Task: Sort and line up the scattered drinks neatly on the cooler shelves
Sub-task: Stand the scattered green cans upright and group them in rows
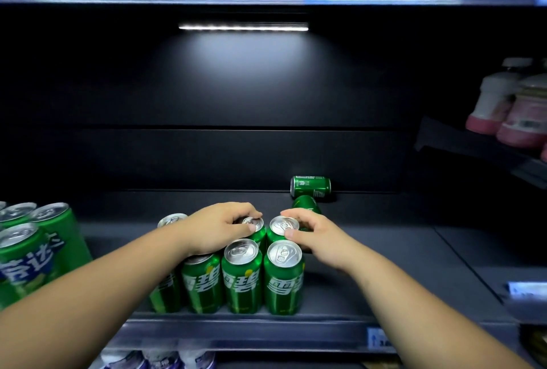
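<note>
Clamping curled fingers of our left hand (220, 228) and right hand (316, 240) round the rims of two upright green aluminium cans (282, 225), we are squaring them gently behind the front row of cans (242, 277).

Light strip (243, 27) glows on black back wall (236, 102).

Both bare forearms come in from the lower corners of the frame and converge on its centre. The left hand (219, 228) lies palm down, its fingers curled over the top of the left can (258, 223), with the thumb on the near rim. The right hand (315, 235), wrist slightly bent, pinches the rim of the right can (282, 225) between thumb and fingertips. The hands are near each other but apart.
</note>
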The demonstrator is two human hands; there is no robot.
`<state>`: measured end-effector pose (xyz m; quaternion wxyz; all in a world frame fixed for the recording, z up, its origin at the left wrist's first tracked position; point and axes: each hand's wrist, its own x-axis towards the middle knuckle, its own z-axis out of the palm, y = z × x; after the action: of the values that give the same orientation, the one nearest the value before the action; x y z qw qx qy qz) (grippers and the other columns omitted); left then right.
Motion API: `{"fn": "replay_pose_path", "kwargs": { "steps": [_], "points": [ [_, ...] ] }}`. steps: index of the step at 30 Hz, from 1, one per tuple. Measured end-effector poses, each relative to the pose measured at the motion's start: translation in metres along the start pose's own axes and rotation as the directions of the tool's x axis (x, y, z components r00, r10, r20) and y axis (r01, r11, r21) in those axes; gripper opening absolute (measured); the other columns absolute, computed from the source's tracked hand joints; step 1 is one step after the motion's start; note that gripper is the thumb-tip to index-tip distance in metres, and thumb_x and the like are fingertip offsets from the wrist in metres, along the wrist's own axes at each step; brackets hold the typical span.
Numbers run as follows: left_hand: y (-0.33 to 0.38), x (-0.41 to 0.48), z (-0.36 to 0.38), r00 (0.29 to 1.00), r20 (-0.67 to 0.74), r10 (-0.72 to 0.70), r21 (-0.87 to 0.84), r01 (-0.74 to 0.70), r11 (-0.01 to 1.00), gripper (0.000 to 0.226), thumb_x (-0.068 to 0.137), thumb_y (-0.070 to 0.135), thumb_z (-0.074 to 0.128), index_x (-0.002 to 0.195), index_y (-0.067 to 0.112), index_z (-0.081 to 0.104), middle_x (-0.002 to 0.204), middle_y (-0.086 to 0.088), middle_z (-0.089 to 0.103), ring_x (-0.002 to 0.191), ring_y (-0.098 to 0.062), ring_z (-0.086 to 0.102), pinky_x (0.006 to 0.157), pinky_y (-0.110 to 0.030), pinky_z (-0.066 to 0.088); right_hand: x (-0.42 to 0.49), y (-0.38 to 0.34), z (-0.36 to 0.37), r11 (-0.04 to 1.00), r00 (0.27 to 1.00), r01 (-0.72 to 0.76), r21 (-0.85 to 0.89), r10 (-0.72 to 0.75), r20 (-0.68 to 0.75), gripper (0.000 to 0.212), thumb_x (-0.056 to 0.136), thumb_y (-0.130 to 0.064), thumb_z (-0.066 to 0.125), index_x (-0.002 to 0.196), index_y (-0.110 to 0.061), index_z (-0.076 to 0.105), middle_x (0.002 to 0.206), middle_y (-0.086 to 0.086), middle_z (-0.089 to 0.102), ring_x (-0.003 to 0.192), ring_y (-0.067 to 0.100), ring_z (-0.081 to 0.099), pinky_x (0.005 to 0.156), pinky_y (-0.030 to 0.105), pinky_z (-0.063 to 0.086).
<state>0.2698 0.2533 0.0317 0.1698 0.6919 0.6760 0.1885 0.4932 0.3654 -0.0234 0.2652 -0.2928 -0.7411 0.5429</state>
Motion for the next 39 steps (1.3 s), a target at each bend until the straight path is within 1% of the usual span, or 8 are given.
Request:
{"fn": "replay_pose_path", "kwargs": {
  "steps": [6,9,13,21,24,30,34,39],
  "points": [
    [0.012,0.006,-0.010,0.999,0.032,-0.020,0.020,0.020,1.000,0.017,0.095,0.042,0.058,0.110,0.037,0.065,0.106,0.020,0.067,0.100,0.003,0.061,0.096,-0.032,0.049,-0.006,-0.011,-0.006,0.995,0.999,-0.001,-0.099,0.005,0.044,0.050,0.093,-0.023,0.069,0.139,-0.026,0.052,0.136,-0.004,0.057,0.123,0.008,0.055,0.108,0.028,0.043],
    [0.028,0.015,-0.012,0.999,0.016,0.030,0.119,-0.031,0.992,0.029,0.092,0.043,0.059,0.118,0.033,0.064,0.115,0.015,0.062,0.107,-0.003,0.059,0.098,-0.036,0.048,-0.016,-0.016,-0.019,0.995,1.000,0.011,-0.099,-0.013,-0.022,0.052,0.092,-0.026,0.069,0.141,-0.028,0.049,0.138,-0.003,0.049,0.124,0.011,0.054,0.097,0.021,0.043],
    [0.050,0.029,-0.007,0.997,0.032,0.070,0.173,-0.075,0.982,0.039,0.093,0.047,0.062,0.128,0.029,0.061,0.125,0.012,0.059,0.114,-0.006,0.056,0.101,-0.031,0.047,-0.031,-0.014,-0.047,0.993,0.996,0.003,-0.119,-0.014,-0.086,0.043,0.091,-0.021,0.070,0.126,-0.036,0.051,0.130,-0.003,0.054,0.099,-0.001,0.059,0.087,0.016,0.048],
    [0.067,0.063,-0.001,0.996,0.030,0.089,0.152,-0.092,0.984,0.029,0.090,0.041,0.067,0.118,0.035,0.062,0.111,0.016,0.065,0.098,-0.002,0.064,0.089,-0.035,0.056,-0.052,0.007,-0.092,0.979,0.982,-0.094,-0.180,0.061,-0.179,0.041,0.089,-0.023,0.072,0.123,-0.035,0.053,0.132,0.001,0.056,0.113,0.012,0.059,0.086,0.016,0.047],
    [0.066,0.077,-0.002,0.994,0.054,0.099,0.165,-0.106,0.981,0.032,0.091,0.036,0.068,0.122,0.030,0.062,0.107,0.015,0.063,0.091,-0.003,0.063,0.073,-0.020,0.056,-0.047,0.014,-0.092,0.974,0.968,-0.146,-0.174,0.105,-0.227,0.045,0.087,-0.025,0.074,0.127,-0.032,0.054,0.131,0.000,0.055,0.114,0.012,0.058,0.081,0.017,0.046],
    [0.050,0.120,-0.009,0.987,0.127,0.094,0.191,-0.117,0.975,0.044,0.084,0.042,0.069,0.126,0.034,0.059,0.118,0.015,0.065,0.102,-0.003,0.063,0.094,-0.029,0.052,-0.020,0.027,-0.078,0.946,0.933,-0.223,-0.237,0.137,-0.333,0.061,0.080,-0.029,0.080,0.134,-0.025,0.052,0.127,-0.002,0.054,0.114,0.012,0.054,0.095,0.024,0.042],
    [0.040,0.154,-0.006,0.975,0.167,0.149,0.250,-0.188,0.950,0.059,0.064,0.056,0.060,0.118,0.032,0.061,0.109,0.009,0.067,0.097,-0.011,0.065,0.087,-0.037,0.054,0.001,0.042,-0.069,0.907,0.890,-0.309,-0.286,0.170,-0.422,0.076,0.072,-0.042,0.081,0.139,-0.027,0.048,0.136,0.000,0.051,0.121,0.016,0.052,0.103,0.033,0.044],
    [0.019,0.207,0.002,0.958,0.218,0.186,0.326,-0.251,0.911,0.054,0.073,0.042,0.069,0.123,0.024,0.059,0.108,0.000,0.066,0.095,-0.020,0.064,0.082,-0.034,0.053,0.019,0.051,-0.060,0.817,0.822,-0.436,-0.378,0.190,-0.536,0.084,0.069,-0.065,0.070,0.141,-0.034,0.042,0.134,-0.003,0.057,0.122,0.020,0.054,0.099,0.035,0.044]
  ]
}}
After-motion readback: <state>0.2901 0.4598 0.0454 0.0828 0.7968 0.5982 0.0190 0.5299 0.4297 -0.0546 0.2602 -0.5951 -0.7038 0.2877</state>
